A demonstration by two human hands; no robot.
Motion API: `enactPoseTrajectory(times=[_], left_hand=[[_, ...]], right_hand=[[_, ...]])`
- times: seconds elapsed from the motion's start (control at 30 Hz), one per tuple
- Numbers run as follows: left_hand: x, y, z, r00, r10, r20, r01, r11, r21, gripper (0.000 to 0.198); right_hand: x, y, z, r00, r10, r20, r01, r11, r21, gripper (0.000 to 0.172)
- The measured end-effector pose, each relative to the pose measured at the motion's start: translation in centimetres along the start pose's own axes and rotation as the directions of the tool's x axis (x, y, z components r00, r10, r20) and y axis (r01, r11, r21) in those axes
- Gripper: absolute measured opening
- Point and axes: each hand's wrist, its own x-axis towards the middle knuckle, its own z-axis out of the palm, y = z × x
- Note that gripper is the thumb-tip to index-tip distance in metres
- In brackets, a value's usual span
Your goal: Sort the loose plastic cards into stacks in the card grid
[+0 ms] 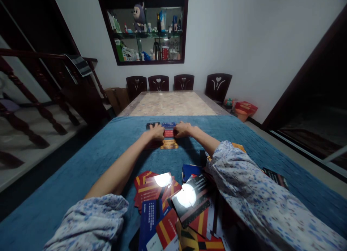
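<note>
My left hand (157,132) and my right hand (182,129) reach forward over the blue cloth, with a red card (169,133) between them. The fingers of both are curled in at its left and right ends; the fingertips are partly hidden. Behind the red card lies a blue card (168,125), beside a black card (151,124) at its left. A gold card (169,144) lies nearer to me. Close to my body is a loose heap of cards: red ones (145,193), a dark blue one (150,222) and a glossy black one (199,187) reflecting light.
A blue cloth (108,146) covers the near part of the table (170,102). More cards, a black one (275,177) among them, lie right of and under my right sleeve. Several chairs (215,86) stand behind the table; a red bag (246,108) is on the right.
</note>
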Motion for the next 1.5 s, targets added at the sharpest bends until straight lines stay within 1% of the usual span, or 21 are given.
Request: enactPoseTrajectory(times=[0.13,0.43,0.63,0.9,1.1,1.27,1.5], left_hand=[[-0.3,-0.1,0.1,1.0,0.009,-0.029,-0.009,1.0,0.009,0.042],[-0.7,-0.1,0.1,0.999,0.01,-0.042,-0.01,1.0,0.003,0.039],[-1.6,0.2,0.5,0.994,0.026,-0.106,-0.023,0.999,0.025,0.037],[-3.4,0.9,0.6,0.978,0.065,-0.199,-0.065,0.998,0.005,0.034],[-4.4,1.9,0.2,0.961,0.085,-0.264,-0.087,0.996,0.003,0.035],[-5.5,3.9,0.0,0.941,0.125,-0.314,-0.142,0.989,-0.032,0.036],[-7.1,7.4,-0.1,0.909,0.199,-0.365,-0.246,0.965,-0.086,0.036]], right_hand=[[-0.2,-0.1,0.1,1.0,0.005,-0.011,-0.005,1.0,-0.01,0.037],[-0.2,0.1,0.4,1.0,-0.005,-0.023,0.005,1.0,-0.017,0.036],[-0.9,1.0,0.7,0.996,-0.022,-0.086,0.02,0.999,-0.025,0.038],[-3.8,2.8,0.2,0.984,-0.037,-0.176,0.031,0.999,-0.034,0.033],[-6.8,3.8,0.7,0.971,-0.024,-0.238,0.022,1.0,-0.01,0.024],[-9.6,4.5,1.7,0.954,-0.032,-0.297,0.04,0.999,0.02,0.02],[-13.6,5.1,3.2,0.949,-0.001,-0.315,0.013,0.999,0.038,0.017]])
